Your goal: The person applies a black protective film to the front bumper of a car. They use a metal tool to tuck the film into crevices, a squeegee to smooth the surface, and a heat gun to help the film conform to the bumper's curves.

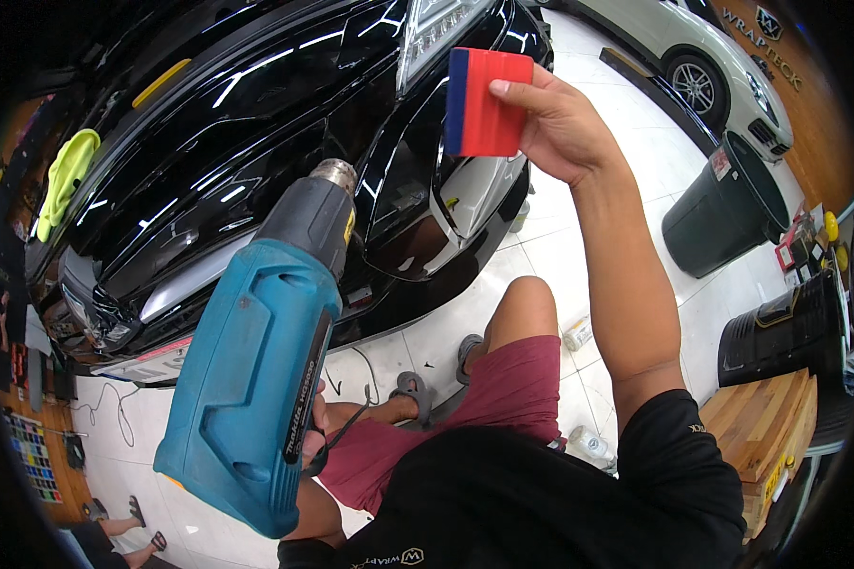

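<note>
My left hand [315, 429] is wrapped round the grip of a teal and dark grey heat gun [247, 370]; the gun's body hides most of the fingers. Its metal nozzle [335, 173] points up toward the front of a black car [256, 123]. In my right hand [565, 123], raised at the upper middle, a red squeegee [489, 104] with a dark blue edge is pinched between thumb and fingers. The squeegee stands in front of the car's corner, near the headlight [436, 33]. Whether it touches the bodywork I cannot tell.
A yellow-green cloth [66, 180] lies on the car at the left. Right of me stand a dark bin [726, 204], a black container [778, 332] and a wooden block [759, 422]. Bottles [590, 444] stand on the tiled floor. A white car [693, 57] is parked behind.
</note>
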Motion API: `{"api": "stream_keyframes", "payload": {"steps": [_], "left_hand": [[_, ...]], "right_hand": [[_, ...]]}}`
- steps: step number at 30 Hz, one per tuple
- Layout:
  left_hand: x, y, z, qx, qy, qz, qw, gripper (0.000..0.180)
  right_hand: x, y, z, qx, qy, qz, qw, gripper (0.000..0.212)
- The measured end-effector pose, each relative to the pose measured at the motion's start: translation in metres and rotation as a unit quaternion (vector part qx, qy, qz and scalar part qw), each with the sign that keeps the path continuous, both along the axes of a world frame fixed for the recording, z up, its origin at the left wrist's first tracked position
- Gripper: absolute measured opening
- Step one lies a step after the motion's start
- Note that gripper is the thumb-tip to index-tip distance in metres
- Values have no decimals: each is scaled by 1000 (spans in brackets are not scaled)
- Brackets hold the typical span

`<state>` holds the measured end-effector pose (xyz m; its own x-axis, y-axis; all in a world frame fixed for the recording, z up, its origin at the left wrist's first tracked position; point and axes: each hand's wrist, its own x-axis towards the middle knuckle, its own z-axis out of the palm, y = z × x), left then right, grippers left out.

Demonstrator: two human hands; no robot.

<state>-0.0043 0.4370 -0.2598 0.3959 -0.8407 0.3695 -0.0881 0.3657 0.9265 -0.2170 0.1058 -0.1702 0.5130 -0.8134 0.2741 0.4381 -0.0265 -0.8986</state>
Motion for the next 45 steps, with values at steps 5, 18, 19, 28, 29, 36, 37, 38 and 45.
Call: {"api": "stream_keyframes", "payload": {"steps": [5, 18, 19, 28, 29, 36, 37, 38, 45], "left_hand": [[-32, -30, 16, -78, 11, 67, 995, 98], [-22, -10, 18, -13, 7, 54, 998, 78], [-20, -6, 18, -9, 15, 64, 998, 81], [-10, -11, 13, -37, 23, 61, 997, 76], [-12, -16, 13, -41, 29, 57, 997, 76], [-11, -7, 18, -3, 11, 66, 998, 76], [-10, -7, 16, -7, 16, 59, 998, 76], [-8, -8, 16, -14, 19, 46, 999, 76], [-26, -27, 32, -17, 8, 61, 998, 77]], "right_hand": [[-7, -17, -9, 79, -63, -80, 992, 32], [42, 1, 14, -55, 235, -55, 969, 33], [52, -10, 10, -62, 263, -60, 961, 34], [63, -3, 20, -61, 273, -48, 959, 33], [61, -8, 17, -65, 271, -48, 959, 34], [46, -6, 22, -80, 265, -56, 959, 37], [51, -4, 20, -84, 253, -66, 962, 34], [53, -9, 17, -95, 265, -70, 957, 34], [56, -13, 14, -90, 260, -47, 960, 35]]}}
